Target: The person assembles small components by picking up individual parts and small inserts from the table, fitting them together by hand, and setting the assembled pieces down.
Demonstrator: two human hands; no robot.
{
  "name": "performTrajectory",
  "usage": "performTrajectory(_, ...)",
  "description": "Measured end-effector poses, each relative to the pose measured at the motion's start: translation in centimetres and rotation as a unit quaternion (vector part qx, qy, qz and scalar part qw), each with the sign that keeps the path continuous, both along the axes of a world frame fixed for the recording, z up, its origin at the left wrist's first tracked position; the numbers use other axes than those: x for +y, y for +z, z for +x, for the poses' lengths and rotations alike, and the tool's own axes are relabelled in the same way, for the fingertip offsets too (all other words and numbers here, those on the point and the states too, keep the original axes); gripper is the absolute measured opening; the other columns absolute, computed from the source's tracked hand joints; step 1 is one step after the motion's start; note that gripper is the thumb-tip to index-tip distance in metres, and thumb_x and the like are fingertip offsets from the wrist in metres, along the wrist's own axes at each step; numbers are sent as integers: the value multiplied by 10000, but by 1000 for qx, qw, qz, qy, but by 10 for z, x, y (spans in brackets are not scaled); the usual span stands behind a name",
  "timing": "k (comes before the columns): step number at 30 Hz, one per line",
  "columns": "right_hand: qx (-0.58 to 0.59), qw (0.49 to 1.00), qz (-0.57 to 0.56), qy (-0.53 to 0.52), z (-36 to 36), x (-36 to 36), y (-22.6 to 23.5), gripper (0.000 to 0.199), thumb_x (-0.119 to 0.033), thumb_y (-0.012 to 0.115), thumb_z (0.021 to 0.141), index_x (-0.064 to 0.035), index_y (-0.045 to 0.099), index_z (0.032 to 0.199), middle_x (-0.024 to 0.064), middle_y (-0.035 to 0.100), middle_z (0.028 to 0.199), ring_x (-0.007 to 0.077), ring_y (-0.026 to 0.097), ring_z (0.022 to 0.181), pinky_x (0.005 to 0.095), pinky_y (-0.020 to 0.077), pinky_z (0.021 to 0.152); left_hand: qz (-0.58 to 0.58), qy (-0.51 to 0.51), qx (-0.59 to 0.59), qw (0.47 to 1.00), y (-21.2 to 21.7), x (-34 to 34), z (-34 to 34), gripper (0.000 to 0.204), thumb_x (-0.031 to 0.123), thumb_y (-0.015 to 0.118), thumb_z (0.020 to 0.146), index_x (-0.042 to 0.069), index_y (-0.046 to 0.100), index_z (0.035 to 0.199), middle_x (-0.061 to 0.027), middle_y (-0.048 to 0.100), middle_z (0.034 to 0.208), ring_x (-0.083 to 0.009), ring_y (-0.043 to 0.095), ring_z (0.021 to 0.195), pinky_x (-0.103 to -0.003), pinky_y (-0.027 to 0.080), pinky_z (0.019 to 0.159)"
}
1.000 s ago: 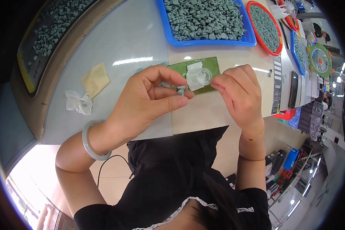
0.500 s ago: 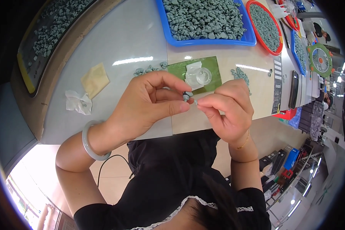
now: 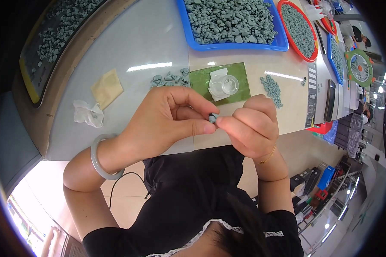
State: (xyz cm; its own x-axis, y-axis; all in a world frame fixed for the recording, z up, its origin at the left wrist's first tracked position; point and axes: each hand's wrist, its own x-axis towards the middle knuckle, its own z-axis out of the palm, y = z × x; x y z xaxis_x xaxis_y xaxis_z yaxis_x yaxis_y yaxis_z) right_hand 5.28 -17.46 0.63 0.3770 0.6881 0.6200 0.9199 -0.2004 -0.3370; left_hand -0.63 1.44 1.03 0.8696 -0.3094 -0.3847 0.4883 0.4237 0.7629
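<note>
My left hand (image 3: 165,118) pinches a small grey-green piece with a black part (image 3: 212,117) between thumb and fingertips, in front of my body above the table's near edge. My right hand (image 3: 253,128) is closed, its thumb and forefinger pressed together right against that piece; whatever sits in its fingertips is hidden. Behind the hands, a small clear round cup (image 3: 230,85) stands on a white paper on a green mat (image 3: 240,70). Several larger grey-green pieces (image 3: 169,78) lie left of the mat, and a scatter of smaller ones (image 3: 271,89) lies to its right.
A blue tray (image 3: 240,47) and a red round basket (image 3: 311,55), both full of grey-green pieces, stand at the back. A yellow cloth (image 3: 107,89) and crumpled white tissue (image 3: 88,113) lie at left. A green fan (image 3: 359,67) stands far right.
My right hand has moved left and up to my left fingertips. The tiny pale piece seen in its pinch earlier is out of sight, and the two hands now meet at the held piece.
</note>
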Motion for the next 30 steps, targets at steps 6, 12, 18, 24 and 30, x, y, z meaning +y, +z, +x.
performTrajectory(6,17,997,13,79,9,-1,4,274,-78,677,552,-71,631,822,15,535,771,206,495,646,289,408,557,-30,-17,-32,999,0,1,0,239,-24,676,739,-33,568,953,-80,615,917,-116,611,831,-217,489,743)
performTrajectory(12,141,989,-26,42,12,3,20,308,-102,749,583,-79,610,857,36,540,767,237,500,669,323,418,600,-25,-11,-28,999,5,3,2,350,-27,677,730,-6,520,1042,-76,599,943,-108,588,859,-214,467,765)
performTrajectory(18,120,988,-71,-61,56,-1,45,210,-49,684,698,-28,616,896,40,530,773,167,487,690,264,398,630,240,130,-182,945,15,19,18,258,0,617,765,17,557,1015,-54,602,906,-100,569,795,-235,468,725)
performTrajectory(24,164,971,71,-158,90,-11,44,231,-35,657,728,-47,615,955,27,530,733,119,476,668,252,392,596,532,111,-322,775,6,17,21,132,15,619,719,43,633,847,-47,590,792,-193,539,700,-294,435,642)
performTrajectory(30,195,955,-5,-221,75,-62,32,200,-25,640,745,-39,620,944,8,533,747,91,470,673,234,392,627,574,53,-363,732,-15,-3,28,77,33,620,719,44,630,794,-54,572,762,-251,524,721,-338,421,672)
